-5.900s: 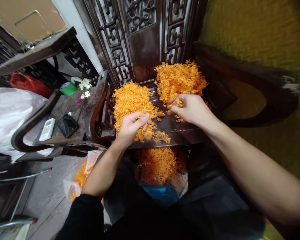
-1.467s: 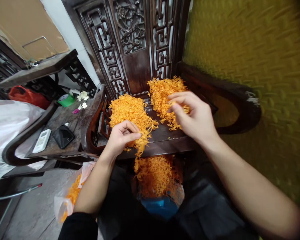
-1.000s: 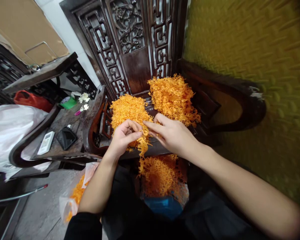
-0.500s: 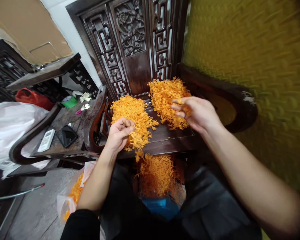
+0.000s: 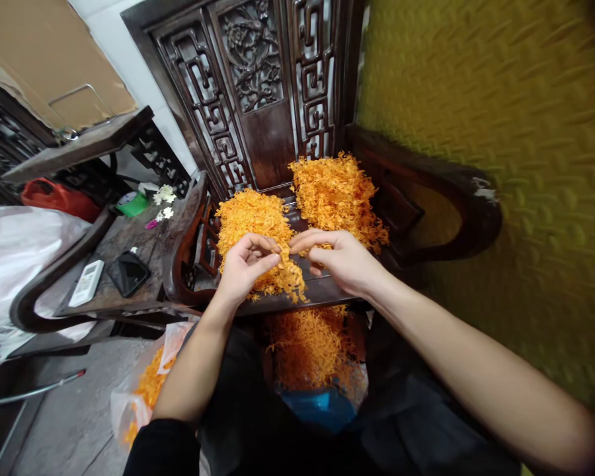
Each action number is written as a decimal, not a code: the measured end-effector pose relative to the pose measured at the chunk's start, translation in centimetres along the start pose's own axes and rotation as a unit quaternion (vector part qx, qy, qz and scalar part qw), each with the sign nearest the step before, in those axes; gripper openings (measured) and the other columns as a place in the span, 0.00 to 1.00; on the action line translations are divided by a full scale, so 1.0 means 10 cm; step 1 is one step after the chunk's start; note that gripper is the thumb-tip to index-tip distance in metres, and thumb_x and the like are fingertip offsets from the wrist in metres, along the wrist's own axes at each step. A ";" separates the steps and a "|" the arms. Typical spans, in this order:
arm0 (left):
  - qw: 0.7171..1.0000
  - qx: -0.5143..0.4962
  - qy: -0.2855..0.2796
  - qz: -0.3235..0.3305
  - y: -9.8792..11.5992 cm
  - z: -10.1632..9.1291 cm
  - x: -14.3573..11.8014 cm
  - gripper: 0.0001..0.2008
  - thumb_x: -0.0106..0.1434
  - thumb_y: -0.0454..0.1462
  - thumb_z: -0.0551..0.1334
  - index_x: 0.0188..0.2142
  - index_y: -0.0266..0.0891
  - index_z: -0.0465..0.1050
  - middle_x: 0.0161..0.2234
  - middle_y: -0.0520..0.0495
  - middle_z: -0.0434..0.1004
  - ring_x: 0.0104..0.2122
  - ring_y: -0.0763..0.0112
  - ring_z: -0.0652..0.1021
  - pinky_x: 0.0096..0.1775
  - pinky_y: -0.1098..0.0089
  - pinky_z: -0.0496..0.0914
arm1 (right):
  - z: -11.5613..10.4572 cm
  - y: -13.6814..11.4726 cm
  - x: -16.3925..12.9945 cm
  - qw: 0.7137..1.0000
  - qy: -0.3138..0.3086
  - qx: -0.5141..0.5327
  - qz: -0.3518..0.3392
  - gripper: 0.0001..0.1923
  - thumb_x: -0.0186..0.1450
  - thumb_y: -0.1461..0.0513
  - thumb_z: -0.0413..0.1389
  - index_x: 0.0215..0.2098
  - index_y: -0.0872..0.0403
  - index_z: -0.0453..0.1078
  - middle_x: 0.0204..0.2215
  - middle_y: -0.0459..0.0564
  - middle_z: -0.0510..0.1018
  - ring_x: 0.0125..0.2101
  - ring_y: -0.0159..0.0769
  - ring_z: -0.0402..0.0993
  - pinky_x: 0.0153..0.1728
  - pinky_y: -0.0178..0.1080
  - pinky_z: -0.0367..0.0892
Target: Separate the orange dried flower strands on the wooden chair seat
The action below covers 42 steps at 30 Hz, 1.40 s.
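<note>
A home: carved wooden chair [image 5: 258, 99], remote control [image 5: 86, 283]

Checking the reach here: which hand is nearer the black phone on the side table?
Left. The left hand is over the chair seat just right of the phone; the right hand lies farther right.

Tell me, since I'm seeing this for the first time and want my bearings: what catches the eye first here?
Two bright heaps of thin orange strands, the left heap and the right heap, lie on the seat of a dark carved wooden chair. In front of them the left hand and the right hand meet fingertip to fingertip over a small pinch of strands. Below the seat edge, a third orange mass sits between the person's knees.
</note>
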<state>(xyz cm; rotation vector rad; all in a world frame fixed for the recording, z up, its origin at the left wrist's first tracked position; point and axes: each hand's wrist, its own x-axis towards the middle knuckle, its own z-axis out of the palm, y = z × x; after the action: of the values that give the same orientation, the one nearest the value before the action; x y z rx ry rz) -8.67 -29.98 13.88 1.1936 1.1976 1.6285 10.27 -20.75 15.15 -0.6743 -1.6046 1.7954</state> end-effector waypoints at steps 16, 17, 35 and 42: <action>0.985 -0.127 -0.034 -0.115 0.07 0.11 -0.08 0.23 0.45 0.31 0.80 0.36 0.38 0.70 0.31 0.54 0.71 0.31 0.79 0.75 0.36 0.76 0.71 | -0.26 -0.02 0.19 0.908 0.177 -0.299 -0.233 0.09 0.67 0.60 0.60 0.29 0.53 0.71 0.32 0.50 0.77 0.35 0.40 0.72 0.41 0.43 0.66; 0.986 -0.124 -0.022 -0.112 0.06 0.10 -0.07 0.23 0.45 0.30 0.80 0.36 0.38 0.71 0.32 0.54 0.72 0.31 0.79 0.75 0.36 0.76 0.71 | -0.30 -0.04 0.20 0.923 0.184 -0.266 -0.208 0.09 0.66 0.59 0.61 0.29 0.53 0.71 0.33 0.51 0.79 0.35 0.39 0.73 0.39 0.43 0.66; 0.985 -0.094 0.143 -0.014 -0.05 0.06 0.07 0.15 0.46 0.35 0.80 0.34 0.41 0.84 0.32 0.50 0.84 0.31 0.74 0.82 0.38 0.72 0.77 | -0.43 -0.16 0.13 0.896 0.157 -0.340 -0.239 0.08 0.67 0.56 0.63 0.40 0.48 0.84 0.34 0.52 0.79 0.36 0.43 0.75 0.45 0.48 0.69; 0.988 0.020 0.146 0.046 -0.13 0.18 -0.01 0.10 0.52 0.37 0.78 0.34 0.41 0.85 0.33 0.48 0.85 0.34 0.69 0.84 0.41 0.66 0.79 | -0.01 -0.12 -0.04 0.856 0.041 -0.417 -0.303 0.10 0.71 0.57 0.59 0.46 0.51 0.80 0.37 0.53 0.77 0.37 0.42 0.74 0.41 0.45 0.71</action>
<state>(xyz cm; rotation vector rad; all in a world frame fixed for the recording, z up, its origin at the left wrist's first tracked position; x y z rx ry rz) -6.79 -29.33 12.79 1.0724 1.3780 1.9057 10.79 -20.94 16.31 -0.4915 -2.2060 0.5670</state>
